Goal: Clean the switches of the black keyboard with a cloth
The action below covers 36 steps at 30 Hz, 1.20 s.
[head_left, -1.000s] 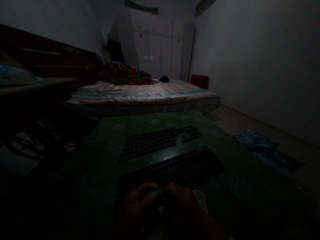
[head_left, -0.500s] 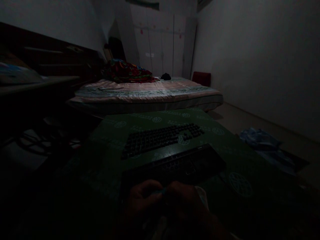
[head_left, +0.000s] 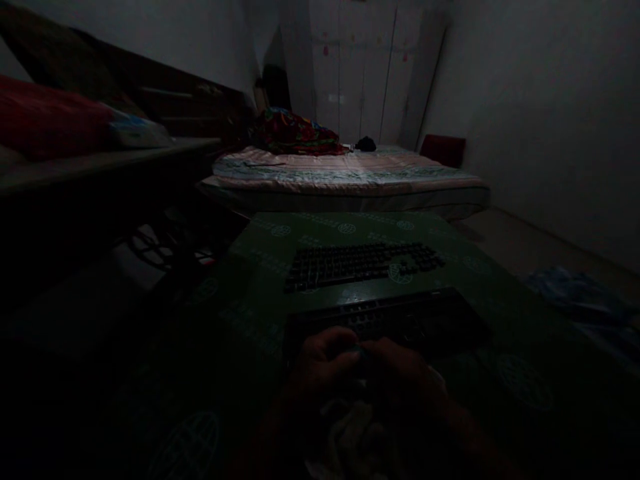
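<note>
The room is very dark. My left hand point(head_left: 320, 363) and my right hand point(head_left: 405, 377) meet low in the middle, fingers curled together around something small that I cannot make out. A pale cloth point(head_left: 350, 427) lies just under them. Both hands hover at the near edge of a black keyboard frame point(head_left: 425, 320) on a green patterned surface point(head_left: 250, 280). Behind the frame lies a laid-out array of black keycaps point(head_left: 360, 263).
A bed point(head_left: 345, 177) with a striped sheet and a colourful bundle point(head_left: 295, 130) stands beyond the green surface. A dark shelf point(head_left: 100, 160) with a red cushion is at the left. Blue cloth point(head_left: 575, 293) lies on the floor at the right.
The view has swung left, so everything has slid to the right in the picture. My hands have stayed pressed together over the keyboard frame's near edge.
</note>
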{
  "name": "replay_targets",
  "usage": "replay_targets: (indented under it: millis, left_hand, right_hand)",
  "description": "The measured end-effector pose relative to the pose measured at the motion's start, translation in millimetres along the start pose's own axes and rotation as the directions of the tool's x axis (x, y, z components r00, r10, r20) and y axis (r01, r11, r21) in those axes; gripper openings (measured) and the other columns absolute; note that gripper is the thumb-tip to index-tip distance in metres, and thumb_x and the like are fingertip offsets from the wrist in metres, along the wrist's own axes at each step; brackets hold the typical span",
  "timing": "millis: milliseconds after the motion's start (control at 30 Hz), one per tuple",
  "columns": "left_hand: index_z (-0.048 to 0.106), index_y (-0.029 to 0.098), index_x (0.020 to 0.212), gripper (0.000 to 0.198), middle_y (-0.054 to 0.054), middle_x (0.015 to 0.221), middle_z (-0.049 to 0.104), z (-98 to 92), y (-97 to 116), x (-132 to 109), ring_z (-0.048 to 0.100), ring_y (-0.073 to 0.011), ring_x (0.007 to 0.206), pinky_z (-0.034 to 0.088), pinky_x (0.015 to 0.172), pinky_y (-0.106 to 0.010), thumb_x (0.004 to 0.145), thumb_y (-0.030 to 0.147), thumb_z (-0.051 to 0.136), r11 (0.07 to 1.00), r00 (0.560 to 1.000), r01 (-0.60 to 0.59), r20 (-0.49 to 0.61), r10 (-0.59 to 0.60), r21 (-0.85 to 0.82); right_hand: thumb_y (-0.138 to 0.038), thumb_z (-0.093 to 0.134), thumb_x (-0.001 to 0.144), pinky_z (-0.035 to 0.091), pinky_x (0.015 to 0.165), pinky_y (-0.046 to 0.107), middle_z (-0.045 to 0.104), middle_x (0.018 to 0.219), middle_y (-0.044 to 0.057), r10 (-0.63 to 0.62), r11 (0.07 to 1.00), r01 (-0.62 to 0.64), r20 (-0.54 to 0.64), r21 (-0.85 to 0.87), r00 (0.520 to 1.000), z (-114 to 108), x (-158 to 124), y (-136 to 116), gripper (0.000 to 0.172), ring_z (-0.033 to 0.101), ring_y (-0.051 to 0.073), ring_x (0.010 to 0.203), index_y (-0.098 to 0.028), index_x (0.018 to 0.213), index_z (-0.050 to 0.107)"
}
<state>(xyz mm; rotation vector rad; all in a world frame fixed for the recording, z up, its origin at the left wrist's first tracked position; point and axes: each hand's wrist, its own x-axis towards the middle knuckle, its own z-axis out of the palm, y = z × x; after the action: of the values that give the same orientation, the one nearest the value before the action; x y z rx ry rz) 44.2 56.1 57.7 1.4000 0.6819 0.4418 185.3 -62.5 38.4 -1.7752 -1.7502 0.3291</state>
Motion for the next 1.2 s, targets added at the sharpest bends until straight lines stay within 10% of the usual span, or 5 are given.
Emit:
replay_targets:
  millis: [100, 167, 300, 633, 1200]
  left_hand:
    - [0.065, 0.017, 0.085, 0.029, -0.004, 0.081, 0.068, -16.4, 8, 7, 0.062, -0.0184, 0.073, 0.049, 0.068, -0.029, 0.066, 0.039, 0.067, 0.989, 0.956, -0.068, -0.277, 0.102, 0.132]
    - [0.064, 0.018, 0.087, 0.030, -0.004, 0.082, 0.067, -35.0, 9, 15, 0.062, -0.0192, 0.076, 0.048, 0.071, -0.030, 0.071, 0.043, 0.060, 0.946, 0.850, -0.096, -0.470, 0.239, 0.309]
    - [0.062, 0.016, 0.085, 0.022, -0.008, 0.095, 0.064, -71.8, -7, 31, 0.059, -0.0215, 0.088, 0.047, 0.081, -0.034, 0.075, 0.033, 0.052, 0.714, 0.701, -0.082, -0.469, 0.537, 0.695]
    - [0.060, 0.016, 0.080, 0.022, -0.011, 0.093, 0.064, -81.4, -37, 43, 0.056, -0.0223, 0.092, 0.044, 0.086, -0.038, 0.084, 0.021, 0.039, 0.346, 0.763, -0.045, -0.191, 0.618, 0.937]
    - [0.061, 0.017, 0.076, 0.029, -0.008, 0.089, 0.065, -87.1, -52, 53, 0.057, -0.0205, 0.093, 0.045, 0.087, -0.037, 0.087, 0.020, 0.035, 0.251, 0.777, -0.006, -0.153, 0.610, 0.968]
  right_hand:
    - [-0.020, 0.046, 0.084, 0.046, 0.069, 0.023, 0.066, 0.094, 0.007, 0.013, 0.995, -0.011, 0.014, -0.099, 1.000, -4, 11, 7, 0.029, 0.062, 0.015, 0.083, -0.020, 0.110, 0.057]
    - [-0.017, 0.045, 0.085, 0.045, 0.071, 0.023, 0.066, 0.098, 0.007, 0.019, 0.986, -0.012, 0.039, -0.166, 0.999, -6, 22, 7, 0.030, 0.062, 0.015, 0.085, -0.021, 0.112, 0.057]
    - [-0.017, 0.048, 0.084, 0.043, 0.071, 0.023, 0.063, 0.104, 0.007, 0.041, 0.957, 0.017, 0.196, -0.290, 0.980, -6, 46, -6, 0.032, 0.061, 0.016, 0.087, -0.021, 0.116, 0.055]
    - [-0.022, 0.045, 0.088, 0.037, 0.059, 0.023, 0.059, 0.102, 0.008, 0.033, 0.876, 0.128, 0.322, -0.466, 0.946, 13, 78, -31, 0.024, 0.057, 0.016, 0.081, -0.020, 0.109, 0.057]
    - [-0.024, 0.043, 0.090, 0.040, 0.067, 0.025, 0.059, 0.103, 0.009, 0.001, 0.864, 0.161, 0.321, -0.477, 0.947, 13, 77, -16, 0.025, 0.051, 0.019, 0.096, -0.020, 0.109, 0.059]
